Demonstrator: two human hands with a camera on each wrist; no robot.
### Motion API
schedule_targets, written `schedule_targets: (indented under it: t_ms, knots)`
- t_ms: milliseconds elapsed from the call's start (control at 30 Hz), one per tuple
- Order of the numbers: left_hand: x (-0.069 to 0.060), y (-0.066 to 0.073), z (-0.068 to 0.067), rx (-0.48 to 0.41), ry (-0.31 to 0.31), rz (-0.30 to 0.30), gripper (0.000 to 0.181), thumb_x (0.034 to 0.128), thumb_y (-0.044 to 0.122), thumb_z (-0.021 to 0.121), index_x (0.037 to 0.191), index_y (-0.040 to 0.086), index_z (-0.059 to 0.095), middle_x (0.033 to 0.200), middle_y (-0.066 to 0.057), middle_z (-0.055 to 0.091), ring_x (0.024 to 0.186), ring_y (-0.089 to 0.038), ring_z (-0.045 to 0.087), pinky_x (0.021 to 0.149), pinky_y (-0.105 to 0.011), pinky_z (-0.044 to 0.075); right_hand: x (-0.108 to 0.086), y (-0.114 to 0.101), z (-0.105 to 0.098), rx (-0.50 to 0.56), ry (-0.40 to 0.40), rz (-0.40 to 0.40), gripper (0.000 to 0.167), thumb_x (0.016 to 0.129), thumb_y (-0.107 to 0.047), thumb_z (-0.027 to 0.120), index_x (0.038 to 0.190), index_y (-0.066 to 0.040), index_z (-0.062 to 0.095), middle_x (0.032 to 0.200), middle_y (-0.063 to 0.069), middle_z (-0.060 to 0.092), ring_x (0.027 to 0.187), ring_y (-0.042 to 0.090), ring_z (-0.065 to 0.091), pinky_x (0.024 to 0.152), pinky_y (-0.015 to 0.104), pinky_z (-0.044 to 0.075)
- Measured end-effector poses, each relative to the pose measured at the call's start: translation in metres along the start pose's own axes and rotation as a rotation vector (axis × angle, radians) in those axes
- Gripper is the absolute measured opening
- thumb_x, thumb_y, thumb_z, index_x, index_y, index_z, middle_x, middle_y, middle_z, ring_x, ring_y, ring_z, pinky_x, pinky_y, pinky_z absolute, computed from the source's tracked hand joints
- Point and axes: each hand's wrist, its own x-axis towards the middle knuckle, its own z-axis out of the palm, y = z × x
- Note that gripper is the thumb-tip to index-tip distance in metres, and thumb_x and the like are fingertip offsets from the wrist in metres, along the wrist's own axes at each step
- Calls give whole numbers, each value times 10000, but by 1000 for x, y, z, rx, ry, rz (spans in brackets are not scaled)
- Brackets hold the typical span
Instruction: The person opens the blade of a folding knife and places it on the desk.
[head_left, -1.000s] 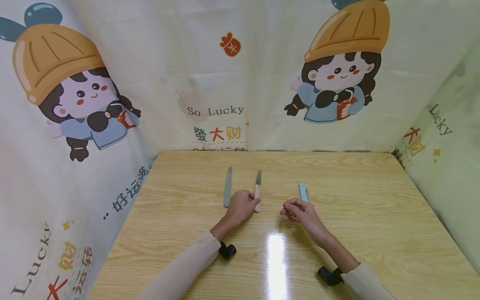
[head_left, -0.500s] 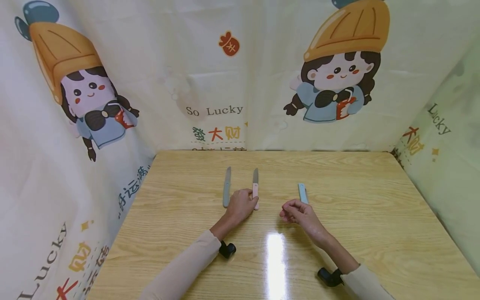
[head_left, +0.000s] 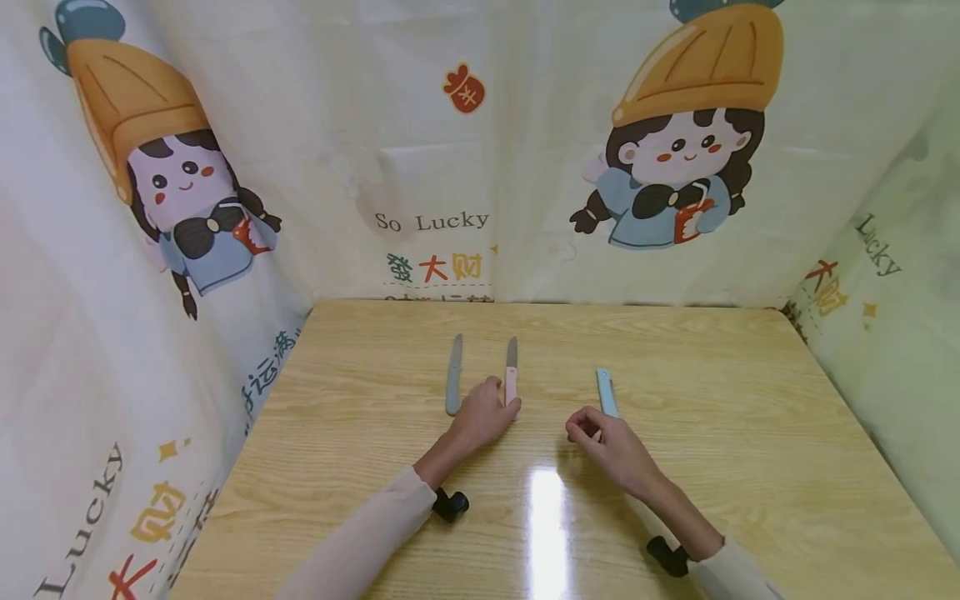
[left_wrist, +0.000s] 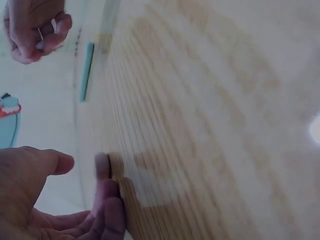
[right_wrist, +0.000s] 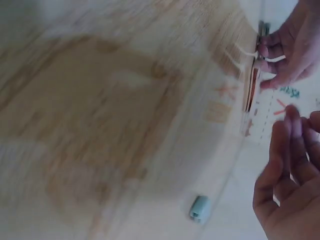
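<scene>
A pink-handled knife (head_left: 512, 379) lies on the table with its blade pointing away. My left hand (head_left: 480, 414) is at its handle; in the left wrist view the thumb (left_wrist: 62, 163) stands apart from the handle end (left_wrist: 102, 165), and the other fingers lie beside it. Left of that hand lies a grey-green knife (head_left: 453, 379), roughly parallel to the pink one. My right hand (head_left: 611, 442) hovers with loosely curled fingers and nothing in them. Just beyond it lies a light-blue handle-shaped piece (head_left: 607, 392), its near end hidden by the hand; no blade shows.
The wood-grain table (head_left: 735, 400) reaches back to a printed curtain (head_left: 540, 167), which also hangs along both sides. A bright light reflection falls on the table's near middle.
The pink-handled knife has shifted slightly left and straightened, and my left thumb and fingers have loosened from it. My right hand has drawn slightly nearer, uncovering more of the light-blue piece.
</scene>
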Motion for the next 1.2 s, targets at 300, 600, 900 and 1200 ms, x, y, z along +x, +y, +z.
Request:
schedule_targets:
  t_ms: [300, 600, 900, 1200]
  knots:
    - [-24, 13, -5, 229, 63, 111, 534, 971, 281, 664, 1361, -64, 546, 1214, -208, 581, 935, -268, 616, 763, -417, 549, 9, 13, -28, -245, 11, -101, 79, 1016, -188, 658, 1020, -117, 693, 1069, 17, 593, 1025, 263, 544, 797, 457, 516]
    - [-43, 18, -4, 206, 66, 252, 481, 994, 392, 644, 1325, 45, 608, 1114, -65, 666, 928, -184, 640, 709, -326, 528, 33, 34, -55, -403, -105, -181, 679, 885, -186, 805, 1424, 73, 481, 1543, 270, 327, 1387, 506, 299, 1021, 690, 343]
    - [-56, 21, -1, 124, -18, 258, 384, 995, 353, 640, 1261, 76, 645, 1006, 15, 708, 717, -16, 593, 603, -222, 481, 49, 49, -68, -389, -295, -113, 955, 740, -202, 890, 1514, 41, 387, 1585, 349, 141, 1358, 631, 184, 963, 801, 265]
    - [-60, 19, 4, 146, -101, 267, 334, 1003, 331, 636, 1239, 95, 647, 788, 182, 594, 602, 40, 508, 524, -191, 425, 57, 48, -79, -367, -378, -68, 982, 691, -78, 853, 1536, 25, 363, 1576, 335, 206, 1327, 611, 173, 952, 762, 292]
